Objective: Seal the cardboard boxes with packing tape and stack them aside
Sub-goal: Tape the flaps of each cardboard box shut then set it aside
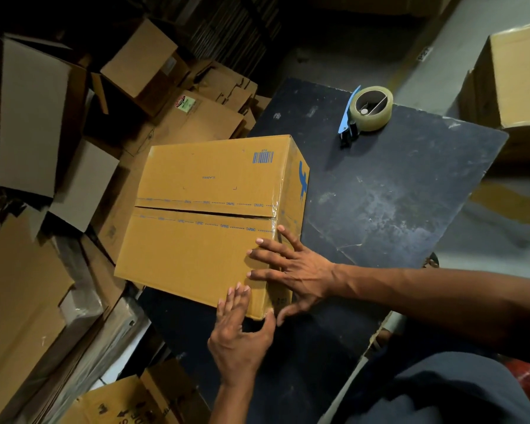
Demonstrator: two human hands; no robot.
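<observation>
A closed yellow-brown cardboard box with blue print sits at the left edge of a dark table, partly overhanging it. Clear tape shows along its flap seam at the right edge. My right hand lies flat with fingers spread over the box's near right corner, touching the top and side. My left hand touches the near corner, fingers straight on the top and thumb against the side. A roll of clear packing tape on a blue dispenser rests at the table's far side, apart from both hands.
Heaps of flattened and open cardboard boxes fill the floor on the left. More printed cartons lie at the bottom left. A large closed box stands at the far right on the pale floor.
</observation>
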